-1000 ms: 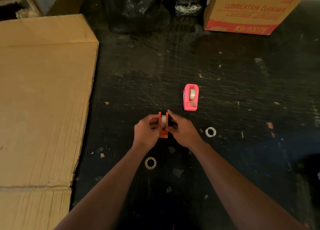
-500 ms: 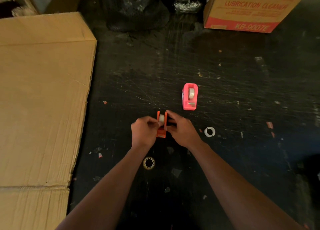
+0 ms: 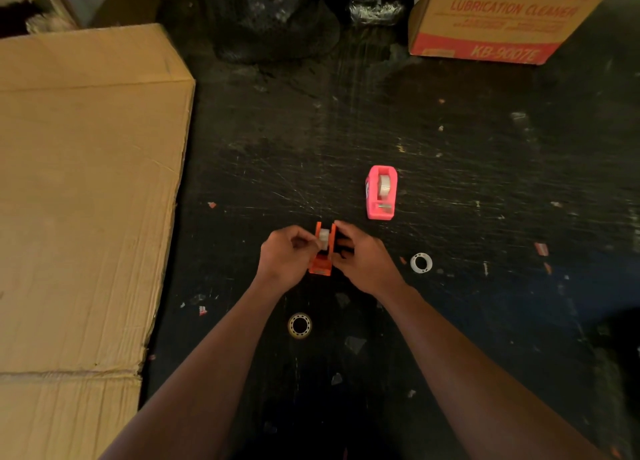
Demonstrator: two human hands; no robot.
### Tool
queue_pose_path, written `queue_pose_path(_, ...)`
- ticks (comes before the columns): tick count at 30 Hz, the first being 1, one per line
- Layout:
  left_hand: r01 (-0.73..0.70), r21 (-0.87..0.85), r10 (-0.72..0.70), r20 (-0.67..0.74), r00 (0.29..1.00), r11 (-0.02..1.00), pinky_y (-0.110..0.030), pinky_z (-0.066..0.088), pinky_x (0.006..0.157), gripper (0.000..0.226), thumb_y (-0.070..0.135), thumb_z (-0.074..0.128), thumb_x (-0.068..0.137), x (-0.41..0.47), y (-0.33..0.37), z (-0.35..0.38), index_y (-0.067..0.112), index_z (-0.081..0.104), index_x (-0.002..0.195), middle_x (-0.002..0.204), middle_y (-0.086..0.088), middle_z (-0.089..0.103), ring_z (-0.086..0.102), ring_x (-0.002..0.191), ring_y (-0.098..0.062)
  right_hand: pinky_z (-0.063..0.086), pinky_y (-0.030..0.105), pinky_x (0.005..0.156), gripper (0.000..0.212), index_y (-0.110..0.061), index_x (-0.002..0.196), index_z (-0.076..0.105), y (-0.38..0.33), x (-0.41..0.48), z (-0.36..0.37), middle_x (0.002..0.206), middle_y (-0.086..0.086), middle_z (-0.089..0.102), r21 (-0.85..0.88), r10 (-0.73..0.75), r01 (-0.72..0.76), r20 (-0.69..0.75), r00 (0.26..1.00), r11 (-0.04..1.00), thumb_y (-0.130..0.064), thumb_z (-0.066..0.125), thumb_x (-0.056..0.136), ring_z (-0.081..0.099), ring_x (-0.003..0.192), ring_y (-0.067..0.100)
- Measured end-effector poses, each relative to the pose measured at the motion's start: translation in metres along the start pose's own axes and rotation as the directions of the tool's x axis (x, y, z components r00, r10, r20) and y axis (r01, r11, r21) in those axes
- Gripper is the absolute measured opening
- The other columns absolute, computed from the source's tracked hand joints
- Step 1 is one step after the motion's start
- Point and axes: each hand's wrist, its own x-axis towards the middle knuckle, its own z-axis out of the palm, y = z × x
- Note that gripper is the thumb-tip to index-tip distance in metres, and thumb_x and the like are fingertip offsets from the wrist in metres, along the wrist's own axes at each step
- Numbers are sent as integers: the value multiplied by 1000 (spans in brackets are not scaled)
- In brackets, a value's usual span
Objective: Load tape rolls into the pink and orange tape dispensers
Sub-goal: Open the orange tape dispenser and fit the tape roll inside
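Observation:
The orange tape dispenser point(image 3: 323, 255) stands on the dark scratched table, gripped from both sides. My left hand point(image 3: 285, 257) pinches the pale tape roll point(image 3: 324, 237) that sits in its slot. My right hand point(image 3: 363, 262) presses against the dispenser's right wall. Farther back and to the right, the pink tape dispenser point(image 3: 381, 192) stands alone with a tape roll point(image 3: 383, 184) inside it. Two bare rings lie flat on the table: a white one point(image 3: 421, 262) right of my right hand and a yellowish one point(image 3: 299, 325) near my left forearm.
A large flattened cardboard box point(image 3: 83, 199) covers the left side. A printed carton point(image 3: 498, 16) stands at the back right, and dark plastic bags point(image 3: 277, 16) sit at the back middle. Small scraps of paper and tape litter the table point(image 3: 485, 182).
Both hands stay on the orange dispenser. The left fingers have shifted onto the roll in its slot. The view has drifted slightly.

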Motion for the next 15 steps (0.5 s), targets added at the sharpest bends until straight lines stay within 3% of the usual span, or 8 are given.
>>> queue_pose_path(3, 35, -34, -35, 13, 999, 999, -44, 64, 87, 5, 17, 76, 92, 1, -1, -1, 21, 74, 95, 98, -2, 78, 78, 92, -18, 53, 43, 110, 75, -18, 157, 40, -1, 0, 1, 152, 9, 58, 4, -8, 8, 12, 1000, 1000, -9, 76, 92, 60, 135, 18)
queue_pose_path(6, 109, -110, -101, 79, 992, 988, -35, 66, 78, 11, 11, 75, 91, 2, 0, -3, 14, 72, 102, 100, -11, 77, 78, 88, -19, 52, 43, 110, 76, -18, 157, 40, -1, 0, 0, 151, 9, 59, -8, -15, 16, 11, 1000, 1000, -12, 77, 91, 60, 134, 18)
queue_pose_path(11, 214, -153, -187, 175, 967, 965, -26, 59, 69, 34, 12, 81, 87, -4, 1, -9, 12, 66, 117, 91, -7, 75, 75, 83, -14, 48, 24, 103, 76, -19, 157, 41, 1, 0, 0, 150, 6, 61, -40, -23, 23, 9, 1000, 999, -15, 78, 91, 63, 129, 14)
queue_pose_path(15, 224, -171, -194, 174, 965, 960, -28, 59, 71, 58, 15, 86, 82, -9, -9, -11, 18, 59, 133, 96, -9, 77, 75, 85, -15, 48, 27, 104, 76, -21, 158, 39, -1, 0, -1, 152, 4, 58, -70, -17, 17, 9, 1000, 997, -16, 77, 92, 62, 131, 13)
